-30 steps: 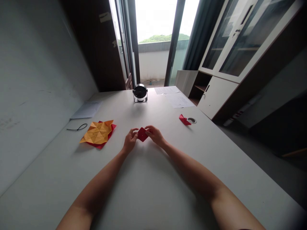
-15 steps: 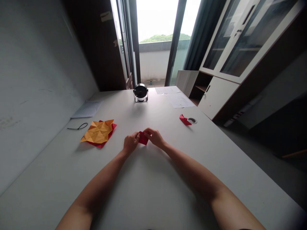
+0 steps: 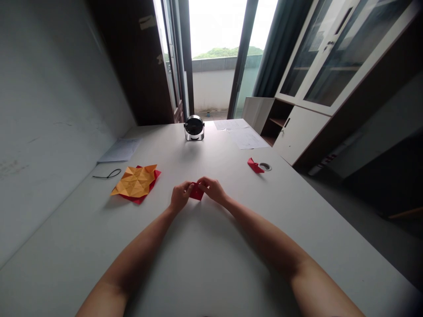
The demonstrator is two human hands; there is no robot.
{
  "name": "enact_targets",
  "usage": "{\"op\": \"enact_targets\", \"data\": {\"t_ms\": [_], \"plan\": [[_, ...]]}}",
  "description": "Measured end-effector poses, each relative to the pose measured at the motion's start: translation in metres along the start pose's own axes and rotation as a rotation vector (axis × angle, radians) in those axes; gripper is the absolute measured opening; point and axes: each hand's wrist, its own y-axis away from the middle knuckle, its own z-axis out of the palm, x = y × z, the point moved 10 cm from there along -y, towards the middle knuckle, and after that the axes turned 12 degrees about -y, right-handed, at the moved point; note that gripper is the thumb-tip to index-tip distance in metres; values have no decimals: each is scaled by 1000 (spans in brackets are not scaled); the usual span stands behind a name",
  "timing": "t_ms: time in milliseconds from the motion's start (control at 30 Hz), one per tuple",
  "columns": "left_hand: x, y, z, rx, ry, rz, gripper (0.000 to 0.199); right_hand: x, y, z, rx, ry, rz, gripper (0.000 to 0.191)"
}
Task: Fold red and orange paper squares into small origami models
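Note:
A small folded piece of red paper (image 3: 197, 193) is held up between my two hands, just above the white table. My left hand (image 3: 180, 195) pinches its left side, thumb over the top. On its upper right, my right hand (image 3: 212, 189) grips it with thumb and fingers. To the left lies a creased sheet of orange paper (image 3: 135, 181) on top of a red sheet (image 3: 139, 201), whose edges stick out. Off to the right sits another folded red paper piece (image 3: 255, 165), touching or very near a white roll of tape (image 3: 265, 167).
The white table (image 3: 205, 264) stretches out in front of me. A round black device on a silver stand (image 3: 194, 127) stands at the back. Printed papers (image 3: 246, 137) lie back right, more sheets (image 3: 119, 150) back left. A black cord (image 3: 107, 174) lies left, near the wall.
The red paper has tilted slightly and shifted a little left between my fingers, and more of its front face shows. Both hands have hardly moved.

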Motion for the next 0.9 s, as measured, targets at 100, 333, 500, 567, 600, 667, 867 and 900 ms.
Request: {"op": "enact_targets", "data": {"t_ms": [100,333,500,567,600,667,867,900], "plan": [[0,0,-2,11,23,-5,31,8,-1,-3,22,1,35,16],[0,-1,-5,38,49,-14,29,11,-2,1,-20,8,40,17],[0,-1,-5,26,25,-4,27,10,-1,3,-28,23,30,17],[-1,-1,-6,33,32,-17,27,12,-1,2,-20,31,37,18],[-2,-1,-6,40,36,-23,27,13,-2,1,-13,35,43,19],[-4,-1,-8,51,43,-29,27,16,-2,-1,-5,34,61,21],[-9,-2,-7,50,86,-58,27,21,-2,-6,28,7,75,24],[-9,-2,-6,41,85,-57,27,22,-2,-7,37,10,73,24]]}}
